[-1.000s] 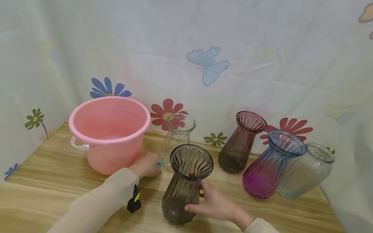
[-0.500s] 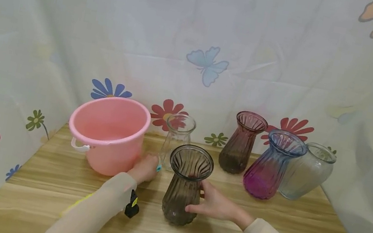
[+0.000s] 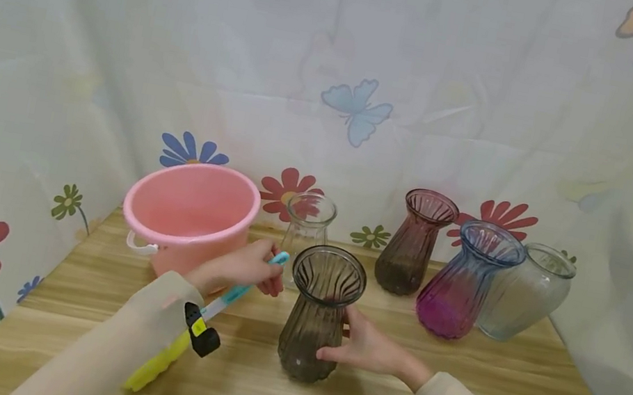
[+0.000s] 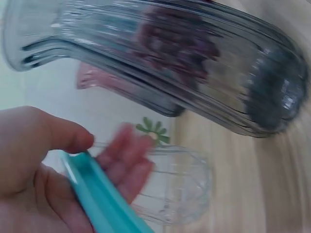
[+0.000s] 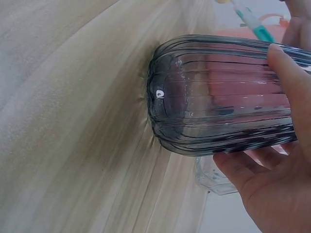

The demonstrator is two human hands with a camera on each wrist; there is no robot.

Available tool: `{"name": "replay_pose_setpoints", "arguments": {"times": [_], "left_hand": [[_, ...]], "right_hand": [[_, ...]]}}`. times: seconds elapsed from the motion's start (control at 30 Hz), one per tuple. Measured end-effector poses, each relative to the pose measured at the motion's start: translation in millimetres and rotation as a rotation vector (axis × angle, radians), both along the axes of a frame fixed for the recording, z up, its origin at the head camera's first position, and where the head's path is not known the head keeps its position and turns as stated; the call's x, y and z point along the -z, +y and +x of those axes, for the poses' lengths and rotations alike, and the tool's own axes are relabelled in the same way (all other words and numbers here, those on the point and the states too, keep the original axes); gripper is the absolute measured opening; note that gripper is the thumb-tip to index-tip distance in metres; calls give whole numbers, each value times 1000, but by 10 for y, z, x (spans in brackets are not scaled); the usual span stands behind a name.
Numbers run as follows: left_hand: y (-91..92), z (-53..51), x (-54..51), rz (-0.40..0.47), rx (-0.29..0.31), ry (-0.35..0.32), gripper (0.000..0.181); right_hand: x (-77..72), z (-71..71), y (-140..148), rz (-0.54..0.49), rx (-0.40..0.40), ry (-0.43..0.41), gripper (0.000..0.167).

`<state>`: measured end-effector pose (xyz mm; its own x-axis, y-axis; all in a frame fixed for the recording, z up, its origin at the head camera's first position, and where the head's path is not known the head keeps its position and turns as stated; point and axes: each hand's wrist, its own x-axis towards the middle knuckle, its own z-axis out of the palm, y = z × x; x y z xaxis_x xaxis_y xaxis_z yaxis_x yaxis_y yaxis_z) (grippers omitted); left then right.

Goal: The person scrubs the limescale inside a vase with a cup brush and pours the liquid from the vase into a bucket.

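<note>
Upright on the table, a smoky grey ribbed glass vase (image 3: 310, 331) is gripped low on its right side by my right hand (image 3: 369, 347); the right wrist view shows thumb and fingers (image 5: 238, 167) around the glass (image 5: 223, 97). To the left of that vase, my left hand (image 3: 247, 264) holds the teal end of a brush handle (image 3: 236, 293), also seen in the left wrist view as a teal handle (image 4: 104, 199) under the thumb. The brush's yellow head (image 3: 157, 364) hangs at the lower left, partly behind the sleeve.
Behind the left hand stand a pink bucket (image 3: 205, 250) with a white handle and a clear glass vase (image 3: 307, 231). At the back right are a purple-grey vase (image 3: 408, 252), a blue and magenta vase (image 3: 455, 292) and a clear rounded vase (image 3: 528, 295). A floral curtain surrounds the table.
My left hand has risen from the tabletop beside the bucket, bringing the brush up into view. The right hand and the grey vase keep their places.
</note>
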<state>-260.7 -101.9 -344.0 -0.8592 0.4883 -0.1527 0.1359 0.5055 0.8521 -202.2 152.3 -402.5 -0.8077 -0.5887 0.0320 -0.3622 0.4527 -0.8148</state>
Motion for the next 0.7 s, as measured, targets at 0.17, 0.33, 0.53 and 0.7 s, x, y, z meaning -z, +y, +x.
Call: {"name": "replay_pose_setpoints", "arguments": {"times": [0.17,0.33,0.53,0.7], "left_hand": [[-53,-20,-152,81,-91,-42,35],[-108,32,-367,203,-204,-153,62],[-253,140,-715,491,-205,-108,47],[-476,208,-855,887,-108,-4,40]], "right_hand": [[-7,9,5,32,25,-12,88],[-7,12,3,37,30,-18,90],[9,10,8,36,31,-10,90],[16,14,7,28,35,-13,91]]}}
